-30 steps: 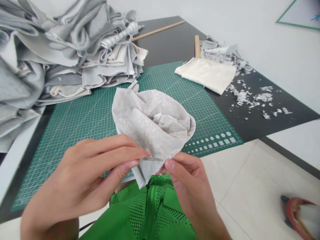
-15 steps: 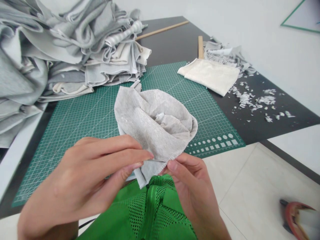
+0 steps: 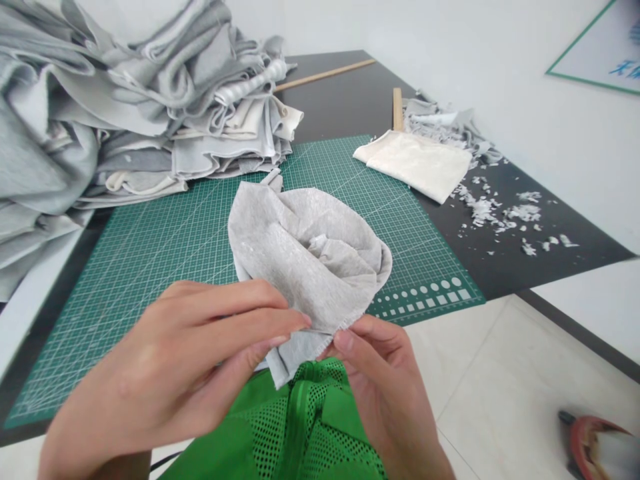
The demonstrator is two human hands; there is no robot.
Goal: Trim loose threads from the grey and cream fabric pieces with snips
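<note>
Grey cloth: raised before the person's body, over the near side of the cutting mat; whether its far side rests on the mat, I cannot tell.
Work at the edge: the thin tool reaches across to the stitched edge. To do this well, I would keep that edge taut between the hands, hold the tool low and nearly flat to the fabric, take small bites so the cloth is not snagged, and mind the thumb close to the tip.
Cloth's look: pale, mottled grey, soft and limp, gathered into a rounded hollow with folds inside; a small whitish bit shows in the hollow. The near corner hangs down in a narrow point, and short pale threads line the right edge.
Left hand: fingertips and thumb close on the thin tool, fingers stretched over the cloth; the tool's exact kind is too small to tell.
Right hand: thumb and fingers pinch the cloth at the stitched edge, near the tool's end.
Tabletop: dark, under the mat; the fabric pile rises at far left, the cream cloth overlaps the mat's right edge, and pale scraps lie beyond.
</note>
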